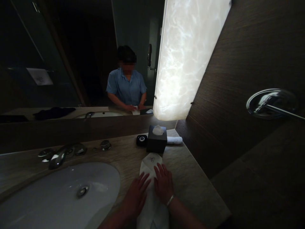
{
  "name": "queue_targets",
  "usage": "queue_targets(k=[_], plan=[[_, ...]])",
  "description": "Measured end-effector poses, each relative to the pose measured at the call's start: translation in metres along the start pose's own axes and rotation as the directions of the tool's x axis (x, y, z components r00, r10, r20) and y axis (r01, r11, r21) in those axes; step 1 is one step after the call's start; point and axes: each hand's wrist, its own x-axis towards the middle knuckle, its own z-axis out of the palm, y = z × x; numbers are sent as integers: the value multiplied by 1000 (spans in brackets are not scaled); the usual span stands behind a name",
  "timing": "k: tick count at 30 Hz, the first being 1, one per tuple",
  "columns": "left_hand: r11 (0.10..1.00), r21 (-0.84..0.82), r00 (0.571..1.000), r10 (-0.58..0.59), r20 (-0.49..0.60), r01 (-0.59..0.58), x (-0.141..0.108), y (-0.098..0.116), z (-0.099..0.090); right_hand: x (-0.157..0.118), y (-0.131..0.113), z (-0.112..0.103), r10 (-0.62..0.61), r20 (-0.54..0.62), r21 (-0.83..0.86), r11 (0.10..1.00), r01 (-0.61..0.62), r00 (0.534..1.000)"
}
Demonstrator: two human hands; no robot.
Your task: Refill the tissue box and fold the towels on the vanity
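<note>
Towel: I see a white folded towel, monogrammed at its far end, on the stone surface.
Hands: left hand and right hand flat on it, slightly apart, ungripped.

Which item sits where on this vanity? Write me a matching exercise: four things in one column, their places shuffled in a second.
Things:
1. Folded white towel
2. Dark tissue box
3. Rolled white cloth
4. Chrome faucet

Places:
A. Beside the tissue box, toward the wall
B. Behind the white basin
C. Under the left hand and right hand
D. Beyond the towel's far end, a tissue poking from its top

Pairs: 1-C, 2-D, 3-A, 4-B
</note>
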Motion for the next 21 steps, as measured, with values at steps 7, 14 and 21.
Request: queue_targets(k=[7,14,21], plan=[[968,17,905,-240,350,251,51,8,-2,11,17,12,-49,242,42,998,40,969],[957,-39,911,285,297,-286,-50,-5,-36,-85,79,-21,-672,49,-166,724,669,739],[691,-578,890,-230,394,435,-13,34,-41,-66,61,-4,-229,229,328,933,146,946]])
